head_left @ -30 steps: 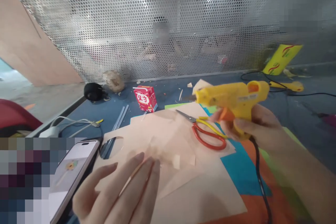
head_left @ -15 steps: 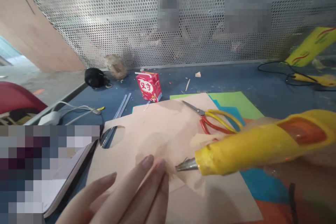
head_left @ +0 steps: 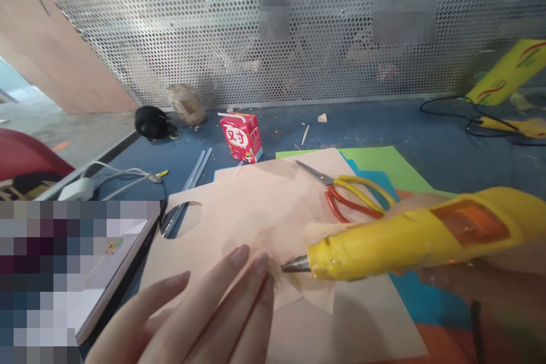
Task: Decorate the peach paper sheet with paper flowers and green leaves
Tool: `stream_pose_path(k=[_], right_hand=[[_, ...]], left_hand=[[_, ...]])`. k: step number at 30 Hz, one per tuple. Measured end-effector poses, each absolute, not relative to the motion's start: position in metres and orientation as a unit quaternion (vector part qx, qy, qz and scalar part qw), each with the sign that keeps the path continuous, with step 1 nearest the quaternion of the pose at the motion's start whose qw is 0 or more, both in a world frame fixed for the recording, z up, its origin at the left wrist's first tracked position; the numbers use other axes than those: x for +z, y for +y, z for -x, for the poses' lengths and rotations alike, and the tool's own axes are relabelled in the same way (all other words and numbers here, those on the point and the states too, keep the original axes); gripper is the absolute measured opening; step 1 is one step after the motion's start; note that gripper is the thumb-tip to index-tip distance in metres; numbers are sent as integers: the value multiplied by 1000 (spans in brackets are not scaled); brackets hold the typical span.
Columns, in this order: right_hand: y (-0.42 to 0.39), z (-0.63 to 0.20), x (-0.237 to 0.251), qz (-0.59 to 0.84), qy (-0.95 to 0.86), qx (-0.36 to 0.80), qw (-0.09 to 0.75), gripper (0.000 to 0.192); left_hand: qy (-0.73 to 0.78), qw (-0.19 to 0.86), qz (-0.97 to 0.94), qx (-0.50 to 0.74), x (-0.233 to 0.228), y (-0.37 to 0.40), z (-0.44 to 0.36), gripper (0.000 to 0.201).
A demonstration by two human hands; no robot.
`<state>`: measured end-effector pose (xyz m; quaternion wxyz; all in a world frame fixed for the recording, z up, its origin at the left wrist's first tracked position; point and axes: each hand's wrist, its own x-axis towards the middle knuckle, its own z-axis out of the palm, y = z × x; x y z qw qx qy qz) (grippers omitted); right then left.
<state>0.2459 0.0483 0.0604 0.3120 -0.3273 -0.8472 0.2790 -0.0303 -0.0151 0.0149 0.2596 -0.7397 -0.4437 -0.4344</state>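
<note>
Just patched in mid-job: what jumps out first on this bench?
The yellow glue gun in the right hand fills the lower right, its metal nozzle beside the left hand's fingertips on the peach paper. Behind lie red-and-yellow scissors and a small red carton.

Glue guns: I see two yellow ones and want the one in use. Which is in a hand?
The near glue gun, gripped by the right hand; the other glue gun lies far right by the mesh.
</note>
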Motion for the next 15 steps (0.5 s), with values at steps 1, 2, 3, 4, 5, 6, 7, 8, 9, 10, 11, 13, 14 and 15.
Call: stream_pose_path(k=[1,2,3,4,5,6,7,8,9,10,11,13,14,15], right_hand=[[49,-245,60,335,-847,275,307,15],[50,-245,60,343,-847,272,303,13],[50,-245,60,349,-847,267,299,12],[50,-245,60,353,-849,260,296,12],[50,-246,60,356,-851,249,296,13],[50,-246,60,355,-852,239,302,14],[49,-247,59,355,-851,234,307,16],[49,-249,59,356,-850,234,310,16],[48,-250,59,358,-847,237,312,17],[48,-250,59,363,-845,242,310,17],[47,-250,60,365,-843,247,308,17],[47,-250,60,366,-838,266,305,19],[47,-249,60,365,-834,279,305,19],[47,-248,60,367,-828,291,307,19]], left_hand=[[-430,291,741,-426,15,-14,30,30],[-417,316,744,-417,16,-13,29,29],[-407,333,747,-407,16,-13,28,29],[-403,337,750,-402,16,-12,28,29],[-403,336,752,-398,16,-11,28,28],[-406,334,754,-395,16,-11,28,28],[-408,332,755,-392,16,-11,28,28],[-409,332,755,-391,16,-11,28,28],[-409,332,753,-394,15,-11,29,28],[-408,332,752,-397,15,-11,29,28],[-407,332,752,-397,14,-11,30,28],[-404,335,753,-397,14,-11,30,27],[-401,336,755,-396,13,-11,30,27],[-400,336,756,-394,13,-10,30,27]])
